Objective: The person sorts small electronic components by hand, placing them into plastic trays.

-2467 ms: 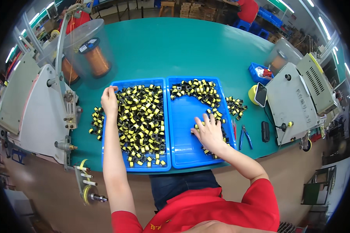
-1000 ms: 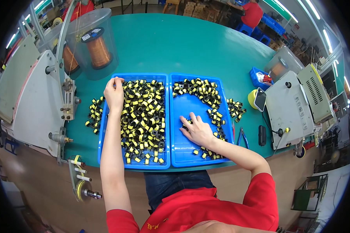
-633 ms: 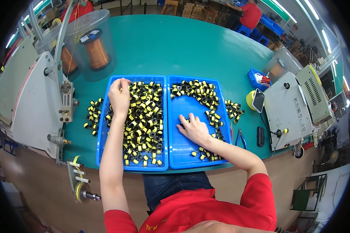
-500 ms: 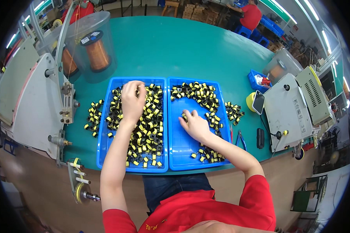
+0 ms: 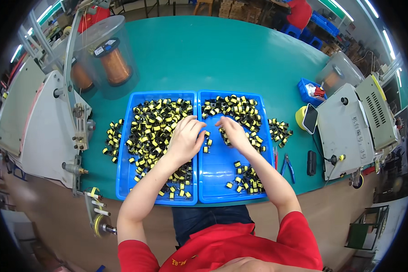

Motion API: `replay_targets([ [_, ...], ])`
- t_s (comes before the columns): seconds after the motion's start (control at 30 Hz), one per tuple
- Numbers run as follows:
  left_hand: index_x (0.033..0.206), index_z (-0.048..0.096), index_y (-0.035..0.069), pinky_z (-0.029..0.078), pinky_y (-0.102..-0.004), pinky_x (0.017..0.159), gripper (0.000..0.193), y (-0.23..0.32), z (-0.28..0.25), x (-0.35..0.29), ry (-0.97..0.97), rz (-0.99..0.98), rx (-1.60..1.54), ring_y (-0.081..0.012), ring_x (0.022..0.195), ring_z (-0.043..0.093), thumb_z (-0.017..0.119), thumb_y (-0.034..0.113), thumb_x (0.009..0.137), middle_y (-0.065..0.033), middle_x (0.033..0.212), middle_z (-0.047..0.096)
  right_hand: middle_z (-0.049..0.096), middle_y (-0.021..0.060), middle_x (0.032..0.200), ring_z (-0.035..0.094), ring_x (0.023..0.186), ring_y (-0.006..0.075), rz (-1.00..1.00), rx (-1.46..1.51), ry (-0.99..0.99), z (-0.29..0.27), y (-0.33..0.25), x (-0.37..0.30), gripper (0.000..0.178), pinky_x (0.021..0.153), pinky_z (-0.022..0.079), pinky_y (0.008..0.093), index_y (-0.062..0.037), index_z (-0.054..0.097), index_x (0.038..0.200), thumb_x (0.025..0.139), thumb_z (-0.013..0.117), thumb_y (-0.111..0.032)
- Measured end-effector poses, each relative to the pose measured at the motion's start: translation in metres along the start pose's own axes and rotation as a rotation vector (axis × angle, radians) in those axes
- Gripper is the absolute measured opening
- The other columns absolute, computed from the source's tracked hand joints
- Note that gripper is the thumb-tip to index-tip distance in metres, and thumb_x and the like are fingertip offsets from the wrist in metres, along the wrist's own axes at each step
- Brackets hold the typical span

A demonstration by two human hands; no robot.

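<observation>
Many small black coils wrapped in yellow tape fill the left blue tray (image 5: 121, 174). My left hand (image 5: 185, 139) is over that tray's right rim, thumb apart from the fingers, with no part visible in it. Beside its thumb, a few coils (image 5: 207, 143) lie in the right blue tray (image 5: 213, 199). Over this right tray, my right hand (image 5: 235, 134) is curled, with a yellow-and-black coil (image 5: 222, 132) showing at its fingers. Loose coils (image 5: 245, 110) line the right tray's far and right sides, and more sit in its near right corner.
Coils also lie outside the trays on the green table (image 5: 190, 50). Blue-handled pliers (image 5: 288, 168) and a black case (image 5: 311, 163) are at the right. Machines (image 5: 45, 131) flank both sides. Copper wire spools (image 5: 114, 65) stand far left; a small blue bin (image 5: 310, 93) is far right.
My left hand has moved right from the left tray's coils to the rim between the trays. My right hand has moved slightly away from me. Several coils now lie at the right tray's left side.
</observation>
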State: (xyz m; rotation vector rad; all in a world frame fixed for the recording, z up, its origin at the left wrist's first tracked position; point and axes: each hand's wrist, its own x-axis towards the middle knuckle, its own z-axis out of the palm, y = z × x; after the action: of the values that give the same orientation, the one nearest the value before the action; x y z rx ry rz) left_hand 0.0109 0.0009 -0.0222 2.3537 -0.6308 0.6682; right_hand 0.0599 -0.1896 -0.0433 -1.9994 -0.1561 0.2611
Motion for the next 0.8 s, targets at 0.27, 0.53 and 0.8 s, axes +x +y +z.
replay_targets([
  [0.27,0.09,0.06,0.005,0.04,-0.0412,0.09,0.013,-0.002,-0.007,0.0,0.042,-0.014,0.079,-0.03,0.105,0.053,0.062,0.005,0.077,-0.0085,0.092,0.06,0.055,0.0131,0.092,0.063,0.074,0.0281,-0.556,-0.882,-0.175,0.019,-0.002,-0.013,0.049,0.054,0.05,0.0359,-0.0107,0.045,0.124,0.086,0.053,-0.042],
  [0.53,0.086,0.061,0.004,0.041,-0.0408,0.09,0.012,-0.002,-0.005,0.0,0.065,-0.001,0.046,-0.0296,0.103,0.054,0.063,0.003,0.075,-0.0082,0.089,0.06,0.054,0.0125,0.092,0.063,0.077,0.0262,-0.628,-0.943,-0.187,0.011,-0.001,-0.016,0.08,0.054,0.05,0.034,-0.0042,0.041,0.128,0.074,0.055,-0.062],
  [0.8,0.086,0.061,0.004,0.041,-0.0407,0.088,0.012,-0.002,-0.007,0.002,0.089,0.002,0.049,-0.0298,0.103,0.053,0.062,0.003,0.075,-0.0083,0.088,0.059,0.053,0.0147,0.1,0.062,0.085,0.0278,-0.561,-0.955,-0.207,0.018,0.004,-0.016,0.081,0.059,0.052,0.0347,0.0013,0.044,0.12,0.071,0.062,-0.061],
])
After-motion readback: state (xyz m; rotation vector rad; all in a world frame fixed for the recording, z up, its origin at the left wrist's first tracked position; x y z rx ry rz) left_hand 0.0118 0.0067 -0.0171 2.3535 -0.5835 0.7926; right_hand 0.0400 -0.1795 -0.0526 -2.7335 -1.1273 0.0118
